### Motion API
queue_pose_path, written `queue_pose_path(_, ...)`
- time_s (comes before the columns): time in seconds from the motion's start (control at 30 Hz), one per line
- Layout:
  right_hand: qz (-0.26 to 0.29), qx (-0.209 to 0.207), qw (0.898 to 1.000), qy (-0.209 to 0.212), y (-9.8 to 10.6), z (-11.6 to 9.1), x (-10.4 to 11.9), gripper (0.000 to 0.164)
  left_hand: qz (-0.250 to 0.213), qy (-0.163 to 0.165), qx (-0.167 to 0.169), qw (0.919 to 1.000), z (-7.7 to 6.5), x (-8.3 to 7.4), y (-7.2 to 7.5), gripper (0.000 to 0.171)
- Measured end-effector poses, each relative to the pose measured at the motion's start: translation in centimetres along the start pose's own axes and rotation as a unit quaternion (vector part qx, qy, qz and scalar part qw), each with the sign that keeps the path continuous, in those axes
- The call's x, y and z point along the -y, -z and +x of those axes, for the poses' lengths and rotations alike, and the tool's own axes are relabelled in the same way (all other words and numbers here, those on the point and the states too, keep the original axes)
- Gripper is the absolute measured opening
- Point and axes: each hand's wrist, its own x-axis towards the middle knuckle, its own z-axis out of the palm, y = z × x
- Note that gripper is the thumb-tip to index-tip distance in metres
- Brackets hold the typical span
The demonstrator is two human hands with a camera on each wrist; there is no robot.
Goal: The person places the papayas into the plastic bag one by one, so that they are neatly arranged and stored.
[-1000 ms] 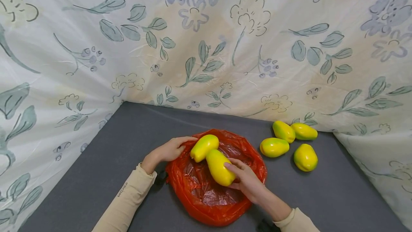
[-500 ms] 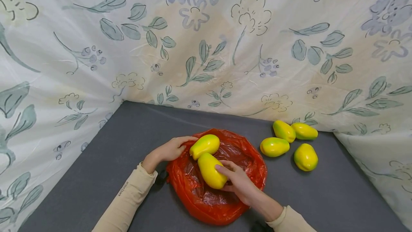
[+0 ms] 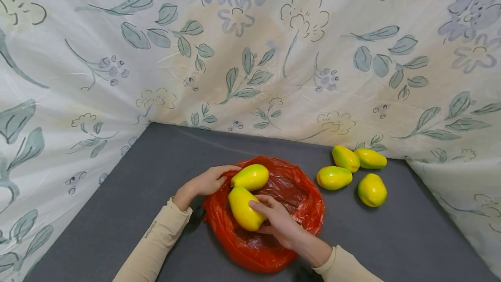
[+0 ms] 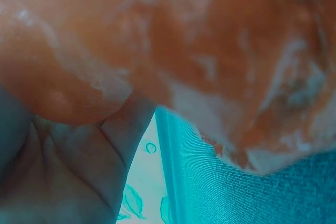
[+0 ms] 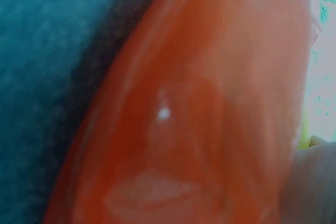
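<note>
A round red plastic bag (image 3: 270,262) lies with its mouth up on the dark table. My left hand (image 3: 206,181) grips the bag's left rim; in the left wrist view the red plastic bulges against the palm (image 4: 68,166). One yellow papaya (image 3: 251,177) lies inside, just beside the left fingertips. With thumb and fingers, my right hand (image 3: 275,221) holds a second papaya (image 3: 244,209) low within the bag mouth, right up against the first. Red plastic (image 5: 194,103) fills most of the right wrist view and hides most of that hand.
Several more yellow papayas are grouped to the right of the bag, the nearest papaya (image 3: 372,190) apart from the others. Behind the dark grey table (image 3: 156,151) hangs a floral cloth (image 3: 242,55), which also comes down at both sides.
My right hand has carried its papaya leftward and slightly down inside the bag. The other papaya has turned to lie flatter and shifted a little right. The left hand has stayed in place.
</note>
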Motion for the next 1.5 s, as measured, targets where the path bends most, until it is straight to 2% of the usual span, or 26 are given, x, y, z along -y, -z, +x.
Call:
queue_pose_path(0.53, 0.0, 0.007, 1.0, -0.005, -1.4, 0.8, -0.5, 0.064, 0.004, 0.012, 0.002, 0.9999, 0.0, 0.1, -0.2, 0.047)
queue_pose_path(0.77, 0.008, 0.005, 1.0, -0.002, -1.9, 1.2, -0.6, 0.061, 0.009, -0.005, 0.0, 0.9999, 0.0, 0.1, -0.3, 0.046)
queue_pose_path(0.97, 0.013, 0.022, 1.0, -0.004, -1.8, 1.1, -0.6, 0.059, 0.008, -0.011, 0.0, 0.9999, -0.1, 0.0, -0.3, 0.046)
queue_pose_path(1.2, -0.015, 0.026, 1.0, 0.004, -1.5, 1.2, -0.6, 0.061, 0.002, -0.008, -0.002, 1.0, -0.1, -0.1, -0.2, 0.046)
queue_pose_path(1.5, -0.011, 0.036, 0.999, 0.011, -1.3, 1.2, -0.4, 0.06, -0.001, 0.0, -0.003, 1.0, -0.2, -0.2, -0.1, 0.045)
